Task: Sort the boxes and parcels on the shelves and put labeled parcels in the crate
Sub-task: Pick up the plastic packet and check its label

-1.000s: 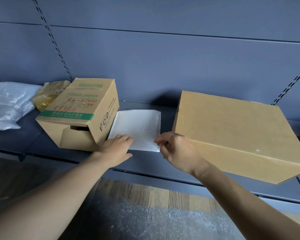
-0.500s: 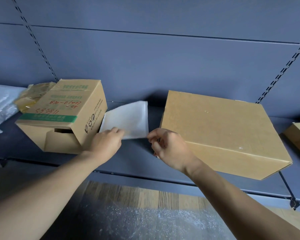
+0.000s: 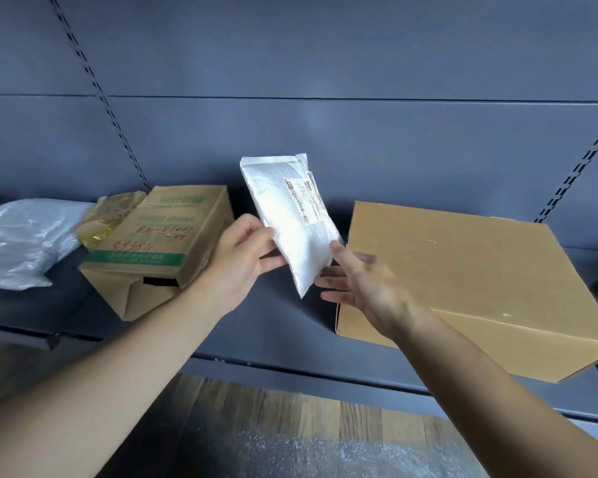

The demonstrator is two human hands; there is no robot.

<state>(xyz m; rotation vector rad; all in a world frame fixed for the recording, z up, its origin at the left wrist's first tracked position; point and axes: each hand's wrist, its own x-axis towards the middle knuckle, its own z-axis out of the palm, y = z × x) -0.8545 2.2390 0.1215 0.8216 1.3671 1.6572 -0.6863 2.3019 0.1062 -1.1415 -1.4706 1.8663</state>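
Holding a white padded parcel (image 3: 290,222) up in the air in front of the grey shelf (image 3: 273,326), the left hand (image 3: 242,260) pinches its lower left edge, thumb on the front and fingers curled behind. The parcel is tilted, its top leaning left, and a printed label (image 3: 304,200) shows on the upper right of its face; the print is too small to read. The right hand (image 3: 363,284) is beside the parcel's lower right edge with fingers straight and spread, its forefinger touching that edge without gripping it. On the shelf to the left sits a small cardboard box (image 3: 159,243) with green print and red handwriting, its lower flap partly open. Beside it lie a yellowish packet (image 3: 107,219) and a clear plastic bag (image 3: 21,239). To the right rests a large plain cardboard box (image 3: 463,288), its front corner hanging over the shelf edge. Below are a wooden floor (image 3: 290,419) and bubble wrap (image 3: 308,453).
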